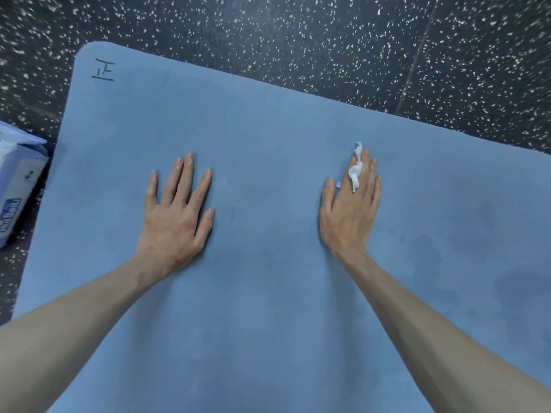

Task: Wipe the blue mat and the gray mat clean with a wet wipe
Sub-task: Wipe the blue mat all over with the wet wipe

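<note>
Speckled floor (328, 40); wipes pack (15, 186) touching blue mat (268, 129) edge.

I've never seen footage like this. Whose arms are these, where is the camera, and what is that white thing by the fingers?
There is no machine here: these are a person's two bare arms, filmed by one wide-angle camera worn on their head, looking forward and down.

Both hands lie flat on a blue mat spread over a dark speckled floor. The left hand rests palm down with fingers spread and holds nothing. The right hand presses a white wet wipe against the mat; bits of the wipe poke up between its straight fingers. Darker, damp-looking patches show on the mat to the right.

A black handwritten mark sits near the mat's far left corner, and a pack of wipes lies on the floor beside its left edge.
</note>
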